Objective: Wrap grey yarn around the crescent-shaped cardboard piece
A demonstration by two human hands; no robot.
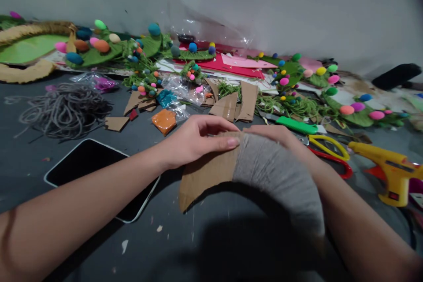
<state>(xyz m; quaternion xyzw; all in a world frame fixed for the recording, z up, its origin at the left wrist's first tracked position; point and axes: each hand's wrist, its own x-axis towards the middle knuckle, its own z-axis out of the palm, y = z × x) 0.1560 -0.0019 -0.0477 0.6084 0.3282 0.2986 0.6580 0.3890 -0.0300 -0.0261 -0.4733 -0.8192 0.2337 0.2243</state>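
A curved cardboard arch (211, 165) is tilted up off the dark table, its right part wrapped in grey yarn (277, 172). My left hand (201, 139) is closed on the bare cardboard, thumb on the front face beside the edge of the wrapping. Behind the arch's top edge, my right hand (272, 134) grips the wrapped side; most of its fingers are hidden. The arch's right end is blurred and lies close to my right forearm. A loose pile of grey yarn (71, 108) sits at the left.
A phone (90, 163) lies under my left forearm. Cardboard scraps (224, 105), a green cutter (295, 124), scissors (330, 147) and a yellow glue gun (393, 169) lie beyond and to the right. Green leaf pieces with coloured pompoms (102, 46) line the wall.
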